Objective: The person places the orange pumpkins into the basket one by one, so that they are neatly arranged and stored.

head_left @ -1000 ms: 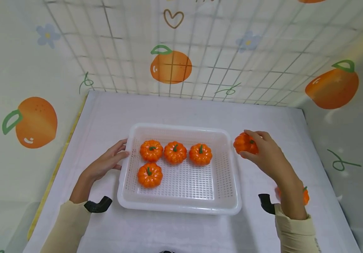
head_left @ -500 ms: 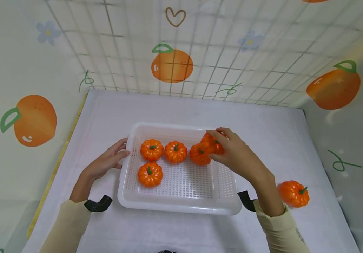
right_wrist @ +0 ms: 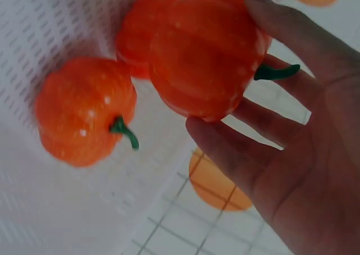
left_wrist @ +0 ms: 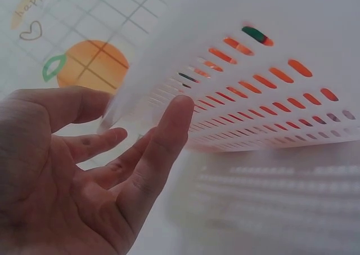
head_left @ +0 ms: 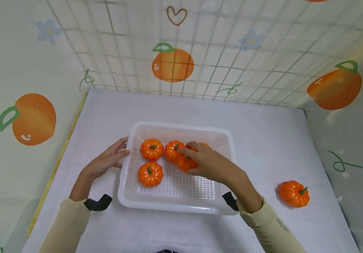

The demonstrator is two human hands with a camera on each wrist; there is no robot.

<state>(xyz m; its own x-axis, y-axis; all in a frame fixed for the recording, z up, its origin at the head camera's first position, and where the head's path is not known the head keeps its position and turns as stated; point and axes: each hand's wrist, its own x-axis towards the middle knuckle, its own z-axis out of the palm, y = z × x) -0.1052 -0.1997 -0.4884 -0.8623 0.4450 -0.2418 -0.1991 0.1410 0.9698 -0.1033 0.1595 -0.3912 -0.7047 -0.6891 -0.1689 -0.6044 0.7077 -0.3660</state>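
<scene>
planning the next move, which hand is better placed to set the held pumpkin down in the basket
Probably the right: the right hand holds that pumpkin over the basket, while the left hand is at the basket's left end.

In the head view, the right hand [head_left: 208,163] covers all but a sliver of the rear pumpkin [head_left: 206,144] toward the basket's [head_left: 181,208] back edge and part of the held pumpkin [head_left: 185,164], which overlaps the middle pumpkin [head_left: 172,147]. The right forearm [head_left: 248,189] hides some of the basket's right edge. At its left edge, whether the left hand [head_left: 107,161] touches is unclear. A dark object [head_left: 167,251] is cut off at the bottom, too little showing to name. The right sleeve's mark [head_left: 282,225] is illegible.
</scene>
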